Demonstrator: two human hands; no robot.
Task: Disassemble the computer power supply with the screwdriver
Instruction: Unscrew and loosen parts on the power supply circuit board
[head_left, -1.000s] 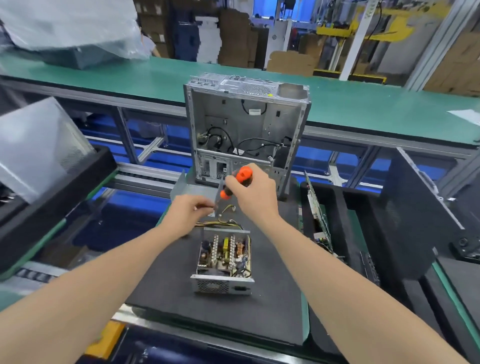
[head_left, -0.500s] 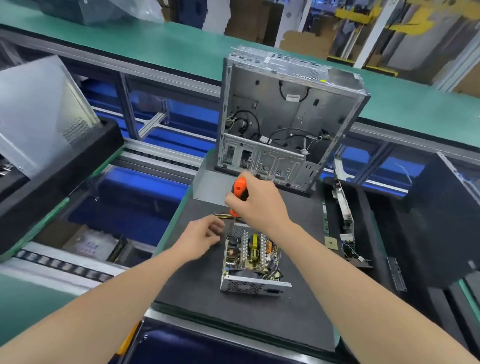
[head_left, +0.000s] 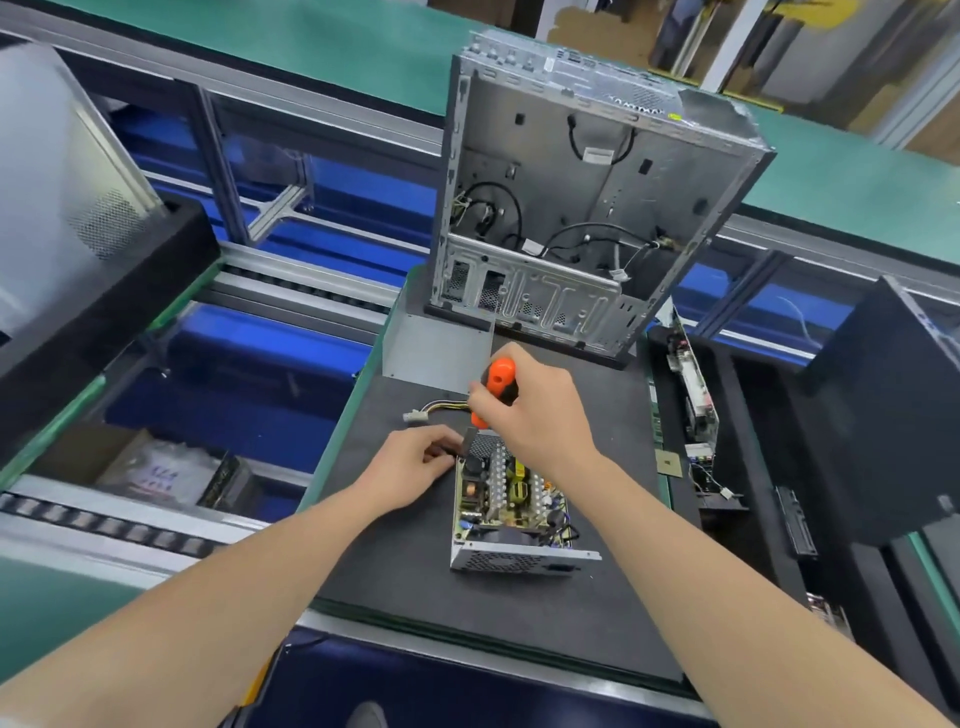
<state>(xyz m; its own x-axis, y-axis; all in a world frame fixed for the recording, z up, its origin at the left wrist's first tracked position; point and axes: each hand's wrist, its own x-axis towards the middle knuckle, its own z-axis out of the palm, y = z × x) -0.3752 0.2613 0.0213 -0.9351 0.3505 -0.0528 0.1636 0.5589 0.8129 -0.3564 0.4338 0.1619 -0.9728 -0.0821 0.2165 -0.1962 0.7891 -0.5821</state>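
Your right hand (head_left: 524, 415) clamps the screwdriver (head_left: 500, 383); your left hand (head_left: 410, 473) pinches the power supply (head_left: 511, 506) at its corner. Drive straight down, firmly.

Both bare arms reach forward, the right hand (head_left: 530, 410) fisted round the screwdriver (head_left: 497, 387) handle, the left hand (head_left: 415, 467) just beside it, fingertips curled together on something too small to tell.

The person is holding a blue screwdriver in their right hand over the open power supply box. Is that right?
Almost. The screwdriver has an orange handle with some black on it, not blue. The head view shows the right hand gripping it over the far end of the open power supply, so the rest is right.
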